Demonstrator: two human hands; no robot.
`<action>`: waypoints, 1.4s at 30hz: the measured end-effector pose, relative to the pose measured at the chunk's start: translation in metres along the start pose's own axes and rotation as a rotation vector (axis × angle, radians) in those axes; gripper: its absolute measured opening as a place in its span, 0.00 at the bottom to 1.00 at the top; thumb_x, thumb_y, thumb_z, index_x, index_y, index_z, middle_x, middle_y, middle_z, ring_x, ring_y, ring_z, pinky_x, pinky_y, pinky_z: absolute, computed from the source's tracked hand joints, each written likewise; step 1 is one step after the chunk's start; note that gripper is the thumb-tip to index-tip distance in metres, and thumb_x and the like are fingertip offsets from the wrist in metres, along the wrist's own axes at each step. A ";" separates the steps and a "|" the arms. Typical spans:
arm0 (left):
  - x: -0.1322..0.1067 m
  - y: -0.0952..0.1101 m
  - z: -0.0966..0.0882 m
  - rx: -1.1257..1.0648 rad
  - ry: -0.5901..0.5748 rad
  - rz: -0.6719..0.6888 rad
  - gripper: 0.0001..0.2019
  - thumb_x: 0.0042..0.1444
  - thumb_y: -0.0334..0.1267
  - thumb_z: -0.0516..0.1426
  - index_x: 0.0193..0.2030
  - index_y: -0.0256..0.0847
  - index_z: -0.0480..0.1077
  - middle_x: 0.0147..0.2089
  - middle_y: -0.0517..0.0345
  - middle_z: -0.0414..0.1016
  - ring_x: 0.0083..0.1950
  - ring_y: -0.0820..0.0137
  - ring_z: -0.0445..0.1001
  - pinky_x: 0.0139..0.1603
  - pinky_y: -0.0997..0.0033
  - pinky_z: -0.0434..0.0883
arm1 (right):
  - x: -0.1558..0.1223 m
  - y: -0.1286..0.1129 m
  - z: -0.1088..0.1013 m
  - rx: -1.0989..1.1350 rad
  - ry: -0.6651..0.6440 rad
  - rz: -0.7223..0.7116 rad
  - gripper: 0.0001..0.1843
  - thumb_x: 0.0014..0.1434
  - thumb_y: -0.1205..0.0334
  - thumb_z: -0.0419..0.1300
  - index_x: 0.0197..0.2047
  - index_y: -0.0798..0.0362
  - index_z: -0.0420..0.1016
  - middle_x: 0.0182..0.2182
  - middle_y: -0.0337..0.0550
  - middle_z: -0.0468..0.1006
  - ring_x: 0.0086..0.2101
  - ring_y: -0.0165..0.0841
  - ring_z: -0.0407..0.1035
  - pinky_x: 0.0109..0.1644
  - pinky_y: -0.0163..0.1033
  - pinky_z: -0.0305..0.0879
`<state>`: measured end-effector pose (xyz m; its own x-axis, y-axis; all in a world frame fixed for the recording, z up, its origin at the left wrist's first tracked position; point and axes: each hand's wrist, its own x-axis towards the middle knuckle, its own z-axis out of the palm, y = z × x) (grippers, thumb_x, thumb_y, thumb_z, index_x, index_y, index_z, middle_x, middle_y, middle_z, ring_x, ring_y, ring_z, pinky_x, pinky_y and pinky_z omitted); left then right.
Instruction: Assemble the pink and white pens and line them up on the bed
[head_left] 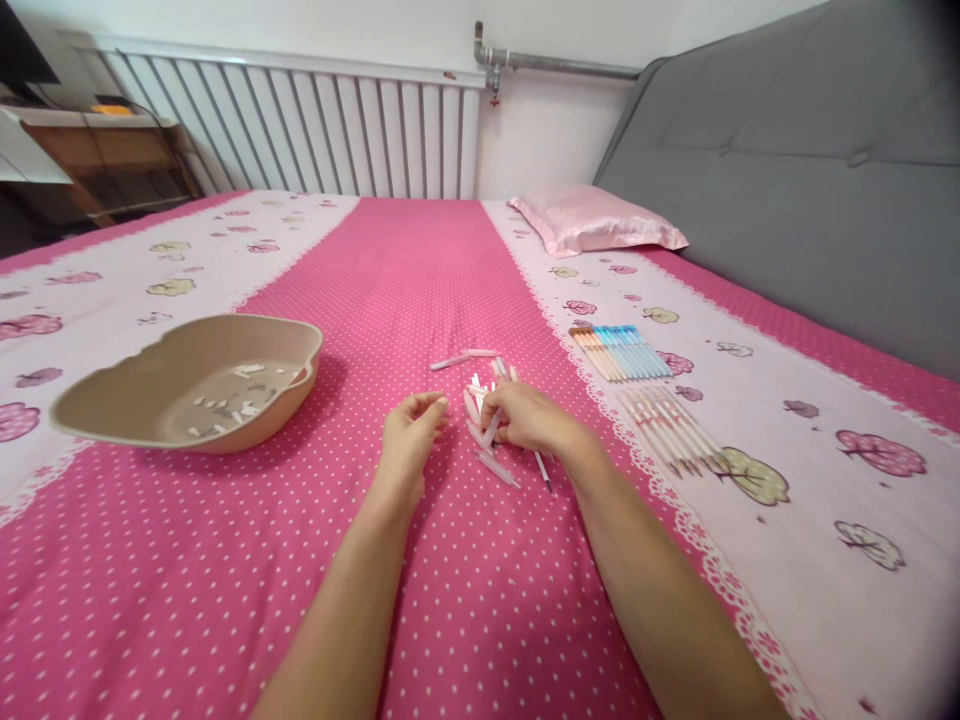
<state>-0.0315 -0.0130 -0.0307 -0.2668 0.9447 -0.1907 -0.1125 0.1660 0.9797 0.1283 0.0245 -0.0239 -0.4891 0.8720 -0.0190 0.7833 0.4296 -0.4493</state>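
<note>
Two aligned plastic pen rows [645, 385] lie finished, right of the fingers. The right hand [529, 418] grips a pale pink pen [491, 432] over the remaining pile [484, 382]. The left hand [409, 440] is curled narrow, its hold unclear.

You are in a bedroom of a home. A wide bed fills nearly all you see, covered with a pink dotted sheet [450, 260] that has pale bands printed with small trees on both sides. A pink satin pillow [600, 220] lies at the far end, next to a grey padded headboard [787, 180] running along your right. A white ribbed radiator [300, 130] stands against the far wall, with a metal pipe [555, 65] beside its top. At the far left stands a wooden shelf unit [105, 160]. Loose pens [491, 400] lie straight on the bedding.
</note>
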 end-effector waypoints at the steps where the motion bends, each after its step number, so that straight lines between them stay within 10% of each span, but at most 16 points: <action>1: 0.000 0.000 0.000 -0.003 -0.001 0.003 0.10 0.45 0.39 0.61 0.33 0.35 0.70 0.23 0.59 0.69 0.23 0.77 0.65 0.25 0.77 0.60 | 0.000 0.001 -0.001 0.006 0.008 0.002 0.10 0.44 0.77 0.62 0.28 0.54 0.76 0.27 0.40 0.78 0.29 0.29 0.69 0.32 0.31 0.58; 8: 0.001 -0.002 0.000 -0.012 -0.019 0.011 0.12 0.44 0.40 0.62 0.33 0.35 0.70 0.23 0.60 0.69 0.21 0.78 0.63 0.24 0.77 0.59 | -0.003 0.001 -0.013 0.154 0.299 0.052 0.06 0.56 0.64 0.58 0.37 0.54 0.75 0.35 0.44 0.80 0.34 0.32 0.72 0.37 0.34 0.62; 19: -0.001 -0.001 0.000 -0.012 -0.007 0.011 0.12 0.44 0.39 0.62 0.34 0.35 0.71 0.24 0.58 0.70 0.24 0.76 0.66 0.25 0.77 0.61 | 0.000 0.019 -0.011 -0.076 0.417 0.637 0.21 0.57 0.64 0.54 0.54 0.55 0.70 0.42 0.56 0.79 0.46 0.46 0.72 0.43 0.43 0.65; 25: 0.000 -0.001 0.000 -0.019 -0.009 0.015 0.12 0.43 0.40 0.62 0.34 0.35 0.71 0.23 0.59 0.70 0.23 0.77 0.65 0.25 0.77 0.60 | 0.004 0.023 -0.003 -0.107 0.356 0.626 0.18 0.57 0.62 0.54 0.49 0.56 0.74 0.44 0.58 0.77 0.46 0.46 0.71 0.43 0.44 0.65; 32: 0.001 -0.003 0.000 -0.019 -0.014 0.017 0.12 0.45 0.39 0.61 0.34 0.35 0.70 0.23 0.59 0.70 0.23 0.77 0.65 0.24 0.77 0.59 | 0.009 -0.002 0.004 0.081 0.297 0.147 0.13 0.59 0.61 0.54 0.45 0.49 0.77 0.38 0.42 0.80 0.39 0.33 0.73 0.44 0.37 0.64; 42: 0.000 -0.002 0.000 -0.012 -0.006 0.017 0.12 0.44 0.39 0.62 0.35 0.35 0.71 0.26 0.55 0.72 0.25 0.75 0.67 0.25 0.77 0.61 | 0.014 -0.022 0.027 -0.104 0.212 0.326 0.20 0.55 0.58 0.59 0.49 0.57 0.71 0.39 0.55 0.78 0.44 0.46 0.71 0.48 0.48 0.64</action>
<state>-0.0316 -0.0131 -0.0329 -0.2630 0.9491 -0.1732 -0.1196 0.1461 0.9820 0.0936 0.0208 -0.0383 -0.1268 0.9909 0.0444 0.9245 0.1343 -0.3568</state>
